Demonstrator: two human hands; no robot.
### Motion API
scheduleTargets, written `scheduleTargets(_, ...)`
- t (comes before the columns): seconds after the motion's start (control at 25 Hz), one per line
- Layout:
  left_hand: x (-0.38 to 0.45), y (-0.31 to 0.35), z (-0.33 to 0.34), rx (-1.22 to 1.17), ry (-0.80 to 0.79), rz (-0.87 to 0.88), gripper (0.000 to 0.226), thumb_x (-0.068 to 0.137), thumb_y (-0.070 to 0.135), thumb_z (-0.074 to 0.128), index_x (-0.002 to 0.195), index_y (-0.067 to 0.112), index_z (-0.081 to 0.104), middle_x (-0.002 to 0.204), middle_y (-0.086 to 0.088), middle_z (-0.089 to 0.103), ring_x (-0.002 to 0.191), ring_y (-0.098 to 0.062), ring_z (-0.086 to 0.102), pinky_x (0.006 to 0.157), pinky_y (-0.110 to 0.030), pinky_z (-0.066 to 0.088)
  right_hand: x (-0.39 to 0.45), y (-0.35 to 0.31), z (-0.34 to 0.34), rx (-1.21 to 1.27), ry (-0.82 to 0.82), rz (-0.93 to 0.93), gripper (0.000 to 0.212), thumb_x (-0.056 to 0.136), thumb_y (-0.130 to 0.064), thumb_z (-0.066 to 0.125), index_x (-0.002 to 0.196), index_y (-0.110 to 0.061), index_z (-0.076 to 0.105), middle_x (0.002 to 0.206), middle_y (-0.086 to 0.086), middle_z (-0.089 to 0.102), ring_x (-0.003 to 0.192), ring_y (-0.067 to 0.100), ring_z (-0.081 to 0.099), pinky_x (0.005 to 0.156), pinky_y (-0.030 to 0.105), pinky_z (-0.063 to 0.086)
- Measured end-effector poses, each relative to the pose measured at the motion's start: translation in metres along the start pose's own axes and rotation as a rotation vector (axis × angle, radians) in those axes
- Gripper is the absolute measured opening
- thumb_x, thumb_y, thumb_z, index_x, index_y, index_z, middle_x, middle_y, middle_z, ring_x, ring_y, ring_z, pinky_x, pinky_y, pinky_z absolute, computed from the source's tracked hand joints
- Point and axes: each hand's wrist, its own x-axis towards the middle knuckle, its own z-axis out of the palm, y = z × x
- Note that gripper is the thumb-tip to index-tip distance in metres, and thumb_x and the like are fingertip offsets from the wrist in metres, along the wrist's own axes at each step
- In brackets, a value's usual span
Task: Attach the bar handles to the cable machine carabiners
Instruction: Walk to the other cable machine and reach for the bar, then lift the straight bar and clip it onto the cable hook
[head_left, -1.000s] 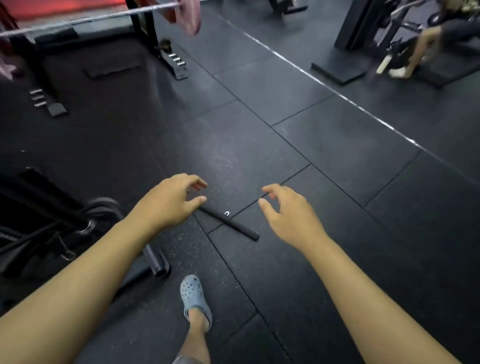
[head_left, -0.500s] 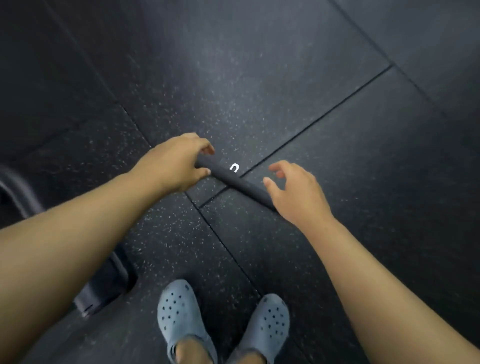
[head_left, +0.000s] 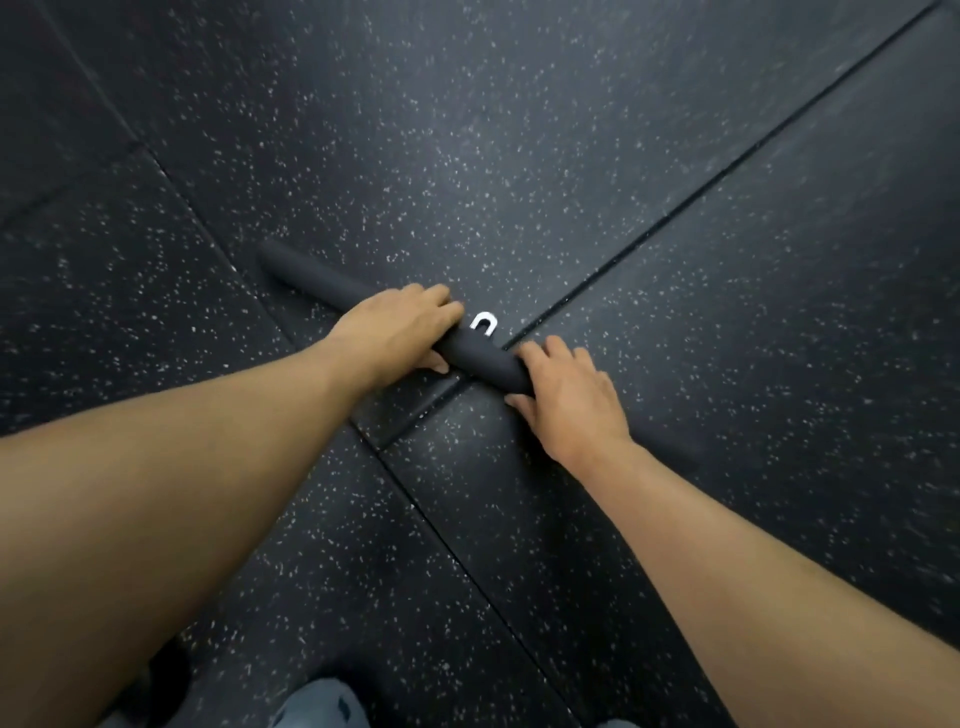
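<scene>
A straight black bar handle (head_left: 317, 280) lies on the speckled rubber floor, running from upper left to lower right. A small silver U-shaped eyelet (head_left: 484, 324) stands at its middle. My left hand (head_left: 400, 327) wraps the bar just left of the eyelet, fingers over the top and thumb under. My right hand (head_left: 566, 395) closes around the bar just right of the eyelet and hides that part of it. The bar's right end shows faintly beyond my right wrist. No cable machine or carabiner is in view.
Dark speckled rubber floor tiles (head_left: 519, 130) fill the view, with seams crossing under the bar. The toes of my grey clogs (head_left: 317, 704) show at the bottom edge. A dark object (head_left: 166, 680) sits at the lower left beside my forearm.
The camera has dropped closer to the floor. Both hands, open and reaching a second ago, have come down and closed around the bar on either side of the eyelet.
</scene>
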Motion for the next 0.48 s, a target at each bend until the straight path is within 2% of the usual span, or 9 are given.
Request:
scheduleTargets(0.12,-0.041,0.017,-0.064,-0.133,0.011,0.051,0.039,0.089,0.050,0.068,0.108,0.020,0.052,0.097,0.003,0.059,0.090,-0.023,0.052,0.077,-0.036,0.038,-0.045,0.000,-0.064,-0.005,0.080,-0.011,0.041,0.098,-0.032,0.065,0.136,-0.023,0.053,0.129,0.005,0.055,0.118,0.031,0.052,0.101,0.049,0.046)
scheduleTargets(0.2,-0.086,0.044,-0.134,-0.271,0.029,0.009,0.037,0.086,0.049,0.072,0.100,0.024,0.049,0.089,0.009,0.056,0.083,-0.017,0.052,0.072,-0.035,0.036,-0.094,0.003,-0.135,-0.006,0.135,-0.002,0.039,0.097,-0.031,0.067,0.133,-0.026,0.055,0.126,0.003,0.055,0.115,0.028,0.051,0.102,0.046,0.044)
scheduleTargets(0.32,-0.171,0.097,-0.259,-0.443,0.084,-0.110,0.037,0.083,0.049,0.073,0.096,0.031,0.044,0.089,0.011,0.062,0.079,-0.016,0.061,0.067,-0.036,0.043,-0.186,-0.004,-0.254,0.044,0.212,0.023,0.042,0.092,-0.025,0.073,0.131,-0.028,0.060,0.124,0.000,0.058,0.116,0.024,0.052,0.114,0.045,0.038)
scheduleTargets(0.4,-0.237,0.137,-0.359,-0.449,0.140,-0.160,0.037,0.082,0.052,0.070,0.096,0.032,0.042,0.091,0.011,0.064,0.078,-0.017,0.063,0.070,-0.038,0.049,-0.258,-0.020,-0.345,0.086,0.296,0.067,0.046,0.087,-0.019,0.078,0.130,-0.028,0.064,0.123,-0.001,0.061,0.120,0.024,0.056,0.123,0.050,0.030)
scheduleTargets(0.48,-0.300,0.173,-0.454,-0.447,0.240,-0.194,0.037,0.082,0.054,0.068,0.095,0.032,0.040,0.090,0.012,0.061,0.079,-0.019,0.063,0.071,-0.039,0.050,-0.331,-0.042,-0.429,0.095,0.404,0.094,0.051,0.080,-0.013,0.082,0.127,-0.026,0.067,0.123,0.001,0.064,0.126,0.027,0.057,0.126,0.055,0.026)
